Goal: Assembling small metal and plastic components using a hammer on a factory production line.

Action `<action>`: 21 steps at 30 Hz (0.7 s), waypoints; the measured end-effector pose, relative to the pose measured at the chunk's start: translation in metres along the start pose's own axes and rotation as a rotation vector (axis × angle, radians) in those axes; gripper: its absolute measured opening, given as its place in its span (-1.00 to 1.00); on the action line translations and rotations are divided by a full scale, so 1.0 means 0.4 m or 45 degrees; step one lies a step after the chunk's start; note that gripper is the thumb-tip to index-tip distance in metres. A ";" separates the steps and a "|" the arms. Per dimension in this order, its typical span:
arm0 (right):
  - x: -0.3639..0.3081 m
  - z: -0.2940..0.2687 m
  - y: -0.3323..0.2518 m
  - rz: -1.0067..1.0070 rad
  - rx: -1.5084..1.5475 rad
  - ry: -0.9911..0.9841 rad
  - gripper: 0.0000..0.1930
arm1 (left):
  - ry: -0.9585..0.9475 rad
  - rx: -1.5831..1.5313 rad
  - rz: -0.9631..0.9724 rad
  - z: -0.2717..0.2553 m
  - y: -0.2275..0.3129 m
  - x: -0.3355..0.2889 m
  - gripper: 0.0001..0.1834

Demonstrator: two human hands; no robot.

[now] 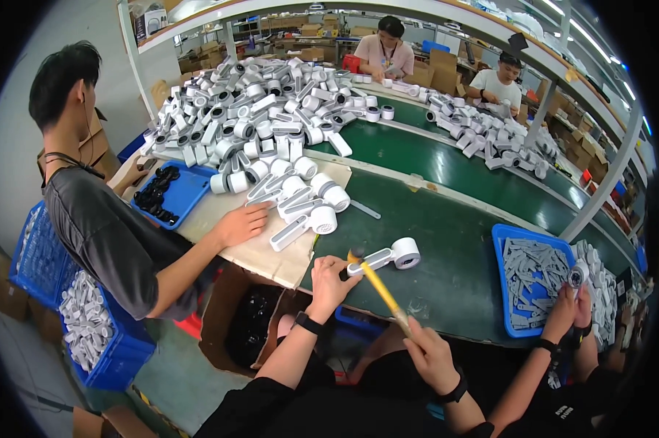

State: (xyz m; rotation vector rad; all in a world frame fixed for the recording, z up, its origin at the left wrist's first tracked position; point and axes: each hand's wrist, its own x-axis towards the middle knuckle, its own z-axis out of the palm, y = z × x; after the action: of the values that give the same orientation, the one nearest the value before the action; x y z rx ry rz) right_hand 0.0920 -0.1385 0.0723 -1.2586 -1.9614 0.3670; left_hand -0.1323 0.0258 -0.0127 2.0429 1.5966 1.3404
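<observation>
A white handheld device with a round head and a long grey-trimmed handle lies on the green table in front of me. My left hand pinches the end of its handle, with the round head pointing away to the right. In my right hand is a hammer, its yellow handle slanting up to the left. The dark hammer head is over the handle's end, close to my left fingertips; whether it touches cannot be made out. A pile of similar devices sits just beyond on a beige board.
A co-worker's hand rests by that pile. Blue trays hold black parts and grey strips. At right, another person's hands hold a device. A large heap stands behind. Below the board is an open carton.
</observation>
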 end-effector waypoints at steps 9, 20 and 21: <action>0.004 0.013 0.006 0.044 0.031 0.007 -0.50 | 0.016 0.010 0.006 0.004 -0.004 0.000 -0.67; -0.007 -0.001 0.068 0.197 -0.087 -0.015 -0.51 | -0.042 0.023 -0.033 -0.002 0.001 -0.004 -0.66; -0.009 0.005 0.066 0.191 -0.087 -0.009 -0.51 | -0.042 0.026 -0.040 -0.001 -0.002 -0.004 -0.65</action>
State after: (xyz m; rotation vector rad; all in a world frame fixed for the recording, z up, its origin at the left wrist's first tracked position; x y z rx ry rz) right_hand 0.1084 -0.1289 0.0538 -1.4550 -1.9049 0.3816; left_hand -0.1330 0.0246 -0.0139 2.0321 1.6284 1.2779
